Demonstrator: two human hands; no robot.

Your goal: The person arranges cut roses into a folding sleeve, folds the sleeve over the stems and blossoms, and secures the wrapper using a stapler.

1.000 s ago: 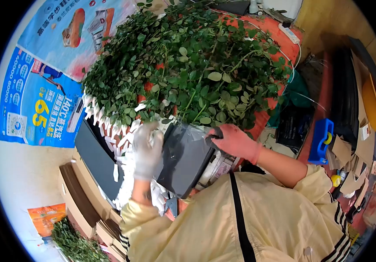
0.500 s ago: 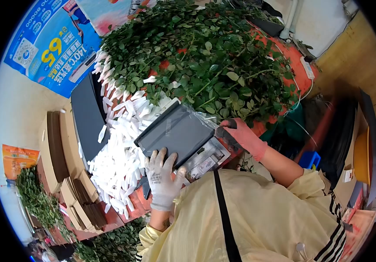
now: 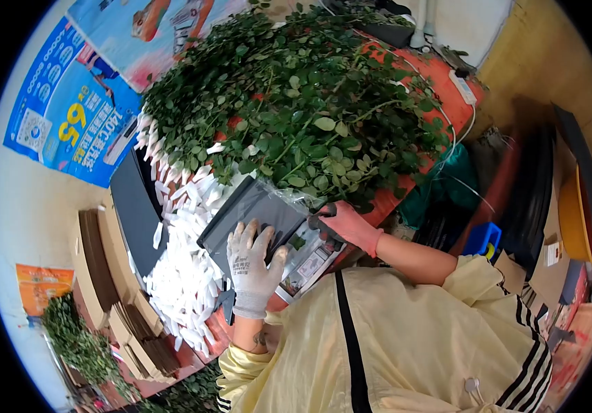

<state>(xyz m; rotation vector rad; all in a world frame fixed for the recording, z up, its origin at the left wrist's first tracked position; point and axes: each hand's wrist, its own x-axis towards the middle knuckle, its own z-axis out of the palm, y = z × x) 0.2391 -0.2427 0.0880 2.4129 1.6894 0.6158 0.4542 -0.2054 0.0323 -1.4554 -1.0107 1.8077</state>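
Observation:
A dark grey sheet under clear plastic film (image 3: 266, 204) lies tilted in front of me, its film crumpled at the upper right. My left hand (image 3: 249, 265), in a whitish work glove, rests on its lower left part, fingers stretched and apart. At the sheet's right corner, my right hand (image 3: 342, 225), in a pink glove with dark fingertips, has its fingers closed on the edge; the exact grip is partly hidden. Below the sheet a printed, picture-covered surface (image 3: 307, 260) shows between my hands. Many white tapered pieces (image 3: 184, 275) are heaped left of my left hand.
Leafy green stems (image 3: 303, 110) cover the red table (image 3: 447, 86) beyond the sheet. Folded cardboard (image 3: 103, 268) stands at the left. A power strip with a white cable (image 3: 462, 87) lies at the far right edge. A blue object (image 3: 483, 239) and yellow basin (image 3: 576, 215) are at the right.
My left hand has slid farther up onto the sheet, its fingers now over the dark surface. My right hand has come in to the sheet's right corner. The whole view has shifted slightly.

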